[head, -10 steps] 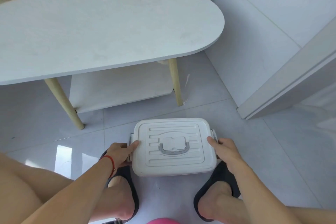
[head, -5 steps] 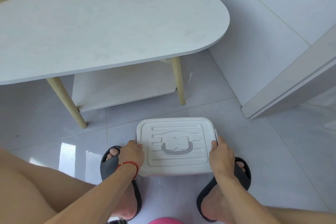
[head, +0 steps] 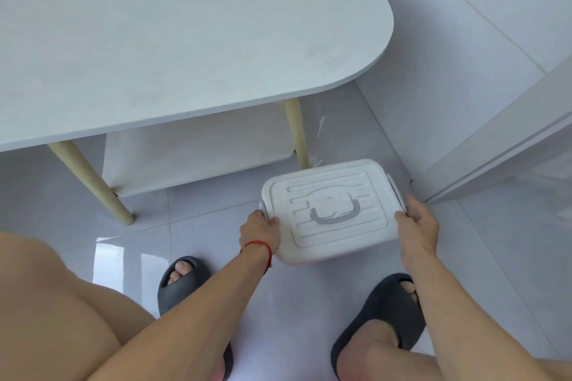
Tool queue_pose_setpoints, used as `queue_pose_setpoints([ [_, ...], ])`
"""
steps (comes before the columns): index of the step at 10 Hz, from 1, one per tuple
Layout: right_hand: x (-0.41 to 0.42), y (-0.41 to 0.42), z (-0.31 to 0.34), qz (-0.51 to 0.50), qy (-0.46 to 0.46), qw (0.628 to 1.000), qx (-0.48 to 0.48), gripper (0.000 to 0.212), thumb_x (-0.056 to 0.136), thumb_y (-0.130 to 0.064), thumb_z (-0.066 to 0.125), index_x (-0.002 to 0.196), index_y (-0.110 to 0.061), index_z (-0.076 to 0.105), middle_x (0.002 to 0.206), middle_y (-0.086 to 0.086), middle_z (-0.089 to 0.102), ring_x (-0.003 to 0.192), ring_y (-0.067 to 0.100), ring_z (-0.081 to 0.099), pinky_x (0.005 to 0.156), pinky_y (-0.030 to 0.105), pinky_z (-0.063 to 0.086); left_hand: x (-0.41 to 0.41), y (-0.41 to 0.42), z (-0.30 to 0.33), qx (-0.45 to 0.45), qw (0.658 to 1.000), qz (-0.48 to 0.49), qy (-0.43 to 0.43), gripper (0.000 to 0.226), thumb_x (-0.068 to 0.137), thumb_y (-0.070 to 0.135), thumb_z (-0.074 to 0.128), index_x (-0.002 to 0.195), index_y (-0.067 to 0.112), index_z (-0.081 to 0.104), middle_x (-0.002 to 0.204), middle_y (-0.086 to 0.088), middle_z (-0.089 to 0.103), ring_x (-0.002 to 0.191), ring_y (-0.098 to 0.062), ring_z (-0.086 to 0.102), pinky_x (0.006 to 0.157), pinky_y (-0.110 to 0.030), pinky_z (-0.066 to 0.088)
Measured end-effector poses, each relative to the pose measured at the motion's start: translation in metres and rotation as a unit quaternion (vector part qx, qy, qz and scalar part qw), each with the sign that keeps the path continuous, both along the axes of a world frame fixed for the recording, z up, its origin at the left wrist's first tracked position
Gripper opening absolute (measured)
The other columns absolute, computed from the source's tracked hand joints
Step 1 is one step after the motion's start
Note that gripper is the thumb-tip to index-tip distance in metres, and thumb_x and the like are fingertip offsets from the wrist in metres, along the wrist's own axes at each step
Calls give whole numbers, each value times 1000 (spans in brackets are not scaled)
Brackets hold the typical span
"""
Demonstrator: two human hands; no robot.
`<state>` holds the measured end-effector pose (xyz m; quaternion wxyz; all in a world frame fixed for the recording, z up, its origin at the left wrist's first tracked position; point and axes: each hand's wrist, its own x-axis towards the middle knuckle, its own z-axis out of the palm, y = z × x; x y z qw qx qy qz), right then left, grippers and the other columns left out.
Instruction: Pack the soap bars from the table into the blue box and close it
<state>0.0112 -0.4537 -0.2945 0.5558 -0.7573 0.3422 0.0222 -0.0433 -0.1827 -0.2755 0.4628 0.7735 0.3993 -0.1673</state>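
Both hands grip white ribbed plastic lidded box (head: 332, 210) w/ grey handle: left hand (head: 261, 230) & right hand (head: 416, 227) fingers closed on its side edges, over grey tiled floor (head: 216, 226).

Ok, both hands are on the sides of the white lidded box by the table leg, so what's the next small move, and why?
Probably set it down on the floor and let go. The white ribbed plastic box has its lid on with the grey handle folded flat, the left hand and right hand grip its side latches, and the pale oval tabletop shows no soap bars.

floor: grey glossy tiles (head: 216, 244) | slippers: dark pair (head: 182, 284) | wall: white (head: 464, 25)
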Motion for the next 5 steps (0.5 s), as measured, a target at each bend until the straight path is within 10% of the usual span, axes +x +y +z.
queue_pose_setpoints([
  [5,27,24,-3,-69,80,992,63,59,99,-6,38,155,-19,29,145,9,51,117,37,59,102,57,52,63,-12,8,-217,973,78,-13,35,88,-4,51,122,-1,58,95,-13,64,79,-32,64,73,-46,59],
])
